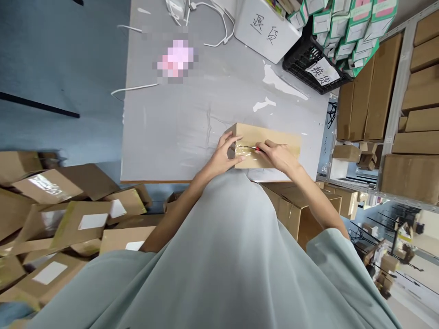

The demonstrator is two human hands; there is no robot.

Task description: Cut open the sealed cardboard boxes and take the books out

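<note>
A long cardboard box [269, 133] rests near the front edge of the table, with shiny clear tape [243, 151] over its left part. My left hand [222, 153] grips the box's left end, its thumb and fingers spread around the corner. In my right hand [276, 155] is a small box cutter [257, 148]; only a bit of red and a thin dark blade show, the rest being covered by my fingers. Its blade points left and lies along the taped top, close to my left fingers.
On the grey table [164, 137] are white cables [219, 23] and a blurred pink item [176, 57]. A white bin [264, 32] and a black crate [312, 64] of green-white boxes stand at the back right. Opened cartons [85, 214] pile up at left; shelves [394, 91] hold more boxes.
</note>
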